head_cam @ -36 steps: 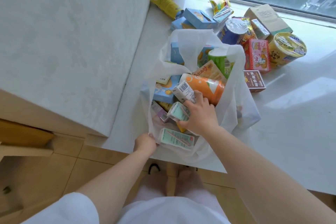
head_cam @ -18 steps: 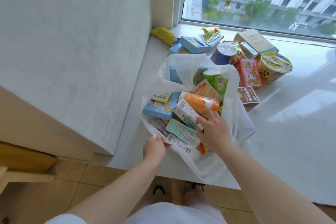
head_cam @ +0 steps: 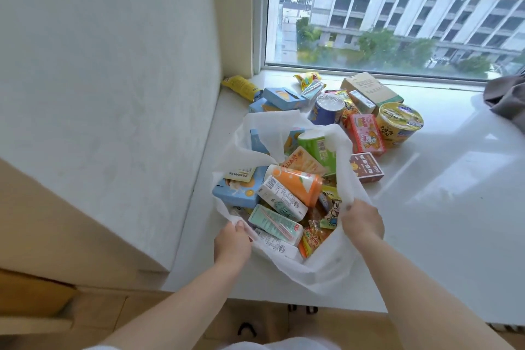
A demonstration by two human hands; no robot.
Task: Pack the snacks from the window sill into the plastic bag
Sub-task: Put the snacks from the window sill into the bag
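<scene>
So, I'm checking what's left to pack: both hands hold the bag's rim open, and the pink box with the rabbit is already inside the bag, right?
Not quite. The head view shows the pink box with the rabbit still on the window sill, outside the plastic bag, beside the yellow bowl. The rest holds: left hand and right hand grip the bag's rim.

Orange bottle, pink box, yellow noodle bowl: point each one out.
Orange bottle (head_cam: 298,185), head view, middle of its side.
Pink box (head_cam: 366,133), head view, printed front face.
Yellow noodle bowl (head_cam: 399,115), head view, its lid.
</scene>
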